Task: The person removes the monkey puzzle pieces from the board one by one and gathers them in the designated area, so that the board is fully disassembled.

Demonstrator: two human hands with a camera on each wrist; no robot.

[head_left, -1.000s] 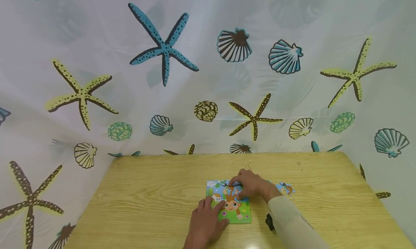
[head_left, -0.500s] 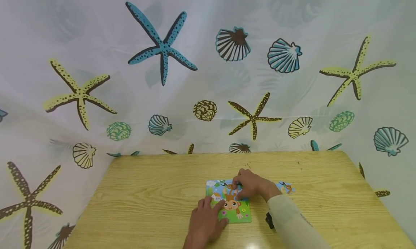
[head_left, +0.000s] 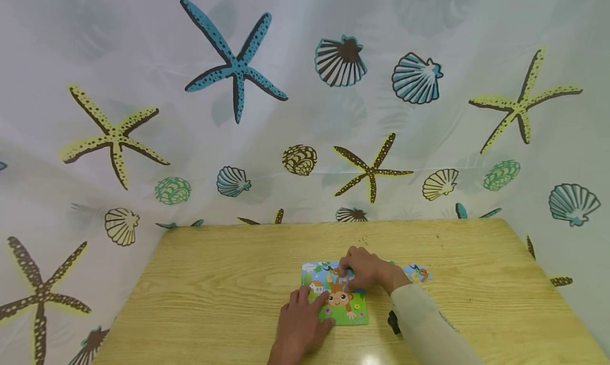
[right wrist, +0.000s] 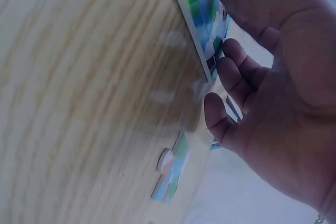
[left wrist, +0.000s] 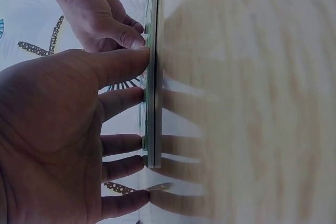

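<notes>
A monkey jigsaw puzzle (head_left: pixel 355 314) lies flat on the wooden table in the head view. Its picture shows a monkey, a small house and flowers on green. My left hand (head_left: pixel 300 320) rests on its lower left, fingers spread and fairly straight. In the left wrist view, the left fingertips (left wrist: pixel 137 98) touch the puzzle's face and edge. My right hand (head_left: pixel 364 269) is bent over the upper right, thumb and forefinger on a puzzle piece (head_left: pixel 349 276) there. The hand partly hides that piece. In the right wrist view, the other right fingers (right wrist: pixel 236 72) curl beside the puzzle's corner.
A loose puzzle piece (head_left: pixel 419 273) with a brown animal lies right of the puzzle, partly behind the right forearm. A small black object (head_left: pixel 393 322) shows beside the right sleeve. The wooden table (head_left: pixel 214 280) is enclosed by a cloth (head_left: pixel 286 116) printed with starfish and shells.
The right forefinger shifts slightly over the upper part of the puzzle. My left hand stays in place; the whole head view drifts a little.
</notes>
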